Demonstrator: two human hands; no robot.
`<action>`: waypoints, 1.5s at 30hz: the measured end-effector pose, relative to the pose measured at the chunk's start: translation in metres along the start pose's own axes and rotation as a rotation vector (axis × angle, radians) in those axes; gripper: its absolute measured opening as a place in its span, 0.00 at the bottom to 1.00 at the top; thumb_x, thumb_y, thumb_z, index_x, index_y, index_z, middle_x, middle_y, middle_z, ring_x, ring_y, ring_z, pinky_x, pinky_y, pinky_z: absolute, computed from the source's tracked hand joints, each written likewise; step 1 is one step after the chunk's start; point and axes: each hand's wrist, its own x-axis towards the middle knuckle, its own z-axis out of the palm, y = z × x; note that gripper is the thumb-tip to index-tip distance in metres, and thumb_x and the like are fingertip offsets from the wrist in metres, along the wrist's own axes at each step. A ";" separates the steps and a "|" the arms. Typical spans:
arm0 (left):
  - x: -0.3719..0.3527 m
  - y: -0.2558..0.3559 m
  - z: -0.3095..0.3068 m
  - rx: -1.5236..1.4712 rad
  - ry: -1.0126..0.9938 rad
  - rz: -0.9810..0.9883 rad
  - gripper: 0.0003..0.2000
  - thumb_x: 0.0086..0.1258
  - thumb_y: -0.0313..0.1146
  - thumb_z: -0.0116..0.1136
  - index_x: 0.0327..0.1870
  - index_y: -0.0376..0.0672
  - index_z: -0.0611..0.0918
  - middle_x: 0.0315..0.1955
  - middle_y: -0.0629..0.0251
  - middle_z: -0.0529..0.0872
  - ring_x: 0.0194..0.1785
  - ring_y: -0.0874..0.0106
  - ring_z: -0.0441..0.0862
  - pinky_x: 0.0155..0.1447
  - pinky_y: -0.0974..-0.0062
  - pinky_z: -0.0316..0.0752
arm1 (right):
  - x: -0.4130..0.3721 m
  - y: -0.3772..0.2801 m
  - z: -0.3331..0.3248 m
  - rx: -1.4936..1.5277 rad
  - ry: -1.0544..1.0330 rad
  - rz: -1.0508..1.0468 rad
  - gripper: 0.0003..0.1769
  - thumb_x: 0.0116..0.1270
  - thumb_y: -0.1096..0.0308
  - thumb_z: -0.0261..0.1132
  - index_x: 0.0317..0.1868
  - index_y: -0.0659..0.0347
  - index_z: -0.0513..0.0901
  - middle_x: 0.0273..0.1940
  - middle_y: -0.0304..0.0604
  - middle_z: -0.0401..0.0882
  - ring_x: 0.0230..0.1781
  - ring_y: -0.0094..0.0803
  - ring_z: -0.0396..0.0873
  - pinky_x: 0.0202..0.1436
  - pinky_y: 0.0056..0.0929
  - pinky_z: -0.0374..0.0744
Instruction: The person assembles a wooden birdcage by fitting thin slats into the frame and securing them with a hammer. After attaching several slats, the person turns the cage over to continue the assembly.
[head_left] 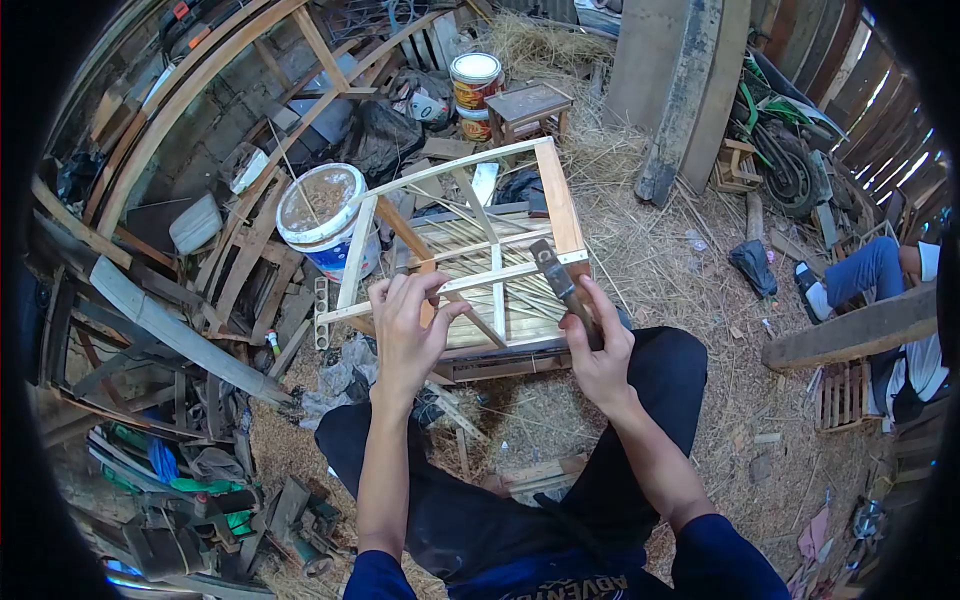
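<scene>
A wooden frame (553,195) of pale slats and crosspieces lies across a low table (520,368) before my knees. On its near rail, left of the middle, is my left hand (405,325), fingers bent and fingertips close together at the wood; anything pinched there is too small to make out. My right hand (602,350) is wrapped round a hammer (553,268), whose metal head is up beside the frame's near right corner. Thin bamboo-like sticks (455,240) lie beneath the frame.
A white bucket (323,210) stands left of the frame. Behind are stacked paint cans (476,80) and a small stool (528,103). Wood pieces pile up at left. A thick post (672,110), a green motorbike (775,140) and a seated person (870,275) are at right.
</scene>
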 end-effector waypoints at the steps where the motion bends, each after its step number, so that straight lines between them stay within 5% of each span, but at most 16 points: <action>1: -0.001 0.000 -0.002 -0.006 -0.004 -0.014 0.20 0.61 0.37 0.82 0.50 0.44 0.86 0.33 0.68 0.83 0.42 0.67 0.79 0.59 0.64 0.64 | -0.001 0.000 0.000 -0.006 -0.008 0.002 0.29 0.79 0.68 0.71 0.75 0.66 0.77 0.40 0.52 0.91 0.36 0.35 0.91 0.42 0.32 0.85; 8: -0.002 -0.003 -0.012 -0.006 0.009 -0.095 0.21 0.59 0.38 0.83 0.50 0.44 0.85 0.35 0.69 0.83 0.47 0.64 0.74 0.61 0.62 0.65 | -0.006 0.013 0.010 0.079 0.078 -0.221 0.28 0.79 0.69 0.70 0.74 0.71 0.76 0.38 0.48 0.90 0.33 0.31 0.89 0.40 0.27 0.84; 17: -0.004 -0.003 -0.026 0.015 0.102 -0.200 0.21 0.65 0.39 0.81 0.54 0.43 0.85 0.39 0.69 0.83 0.51 0.65 0.71 0.61 0.64 0.65 | -0.013 0.015 0.010 0.153 0.121 -0.188 0.28 0.80 0.68 0.70 0.73 0.73 0.75 0.40 0.50 0.91 0.37 0.31 0.90 0.45 0.29 0.85; 25: -0.011 0.000 -0.033 -0.149 0.222 -0.302 0.20 0.69 0.40 0.80 0.56 0.41 0.84 0.45 0.66 0.84 0.53 0.68 0.70 0.59 0.67 0.68 | -0.010 0.011 0.010 0.062 0.066 -0.212 0.32 0.78 0.68 0.73 0.76 0.72 0.72 0.36 0.44 0.90 0.26 0.23 0.81 0.31 0.23 0.77; 28: -0.015 0.006 -0.038 -0.105 0.142 -0.389 0.23 0.75 0.33 0.76 0.65 0.38 0.79 0.55 0.63 0.69 0.56 0.72 0.72 0.66 0.72 0.75 | -0.007 0.008 0.013 0.039 0.063 -0.237 0.34 0.76 0.71 0.73 0.77 0.71 0.71 0.34 0.43 0.89 0.24 0.21 0.79 0.28 0.23 0.75; 32: -0.018 0.010 -0.030 -0.191 0.287 -0.458 0.22 0.72 0.40 0.79 0.59 0.40 0.83 0.44 0.67 0.83 0.50 0.70 0.68 0.59 0.71 0.69 | -0.004 -0.003 0.016 0.005 0.039 -0.232 0.34 0.74 0.75 0.72 0.77 0.71 0.70 0.33 0.43 0.88 0.23 0.22 0.79 0.28 0.23 0.75; 37: -0.027 0.012 -0.034 -0.210 0.323 -0.539 0.23 0.78 0.37 0.74 0.65 0.38 0.76 0.52 0.66 0.72 0.53 0.76 0.72 0.64 0.75 0.71 | -0.008 -0.005 0.026 0.053 0.073 -0.093 0.32 0.74 0.78 0.72 0.75 0.68 0.71 0.32 0.42 0.86 0.25 0.21 0.78 0.30 0.21 0.74; 45: -0.029 0.005 -0.048 -0.478 0.495 -0.577 0.13 0.89 0.36 0.58 0.63 0.37 0.76 0.49 0.68 0.81 0.49 0.81 0.75 0.57 0.79 0.71 | -0.003 -0.002 0.034 0.196 -0.093 0.353 0.21 0.79 0.67 0.71 0.65 0.68 0.81 0.36 0.32 0.83 0.34 0.15 0.73 0.38 0.20 0.73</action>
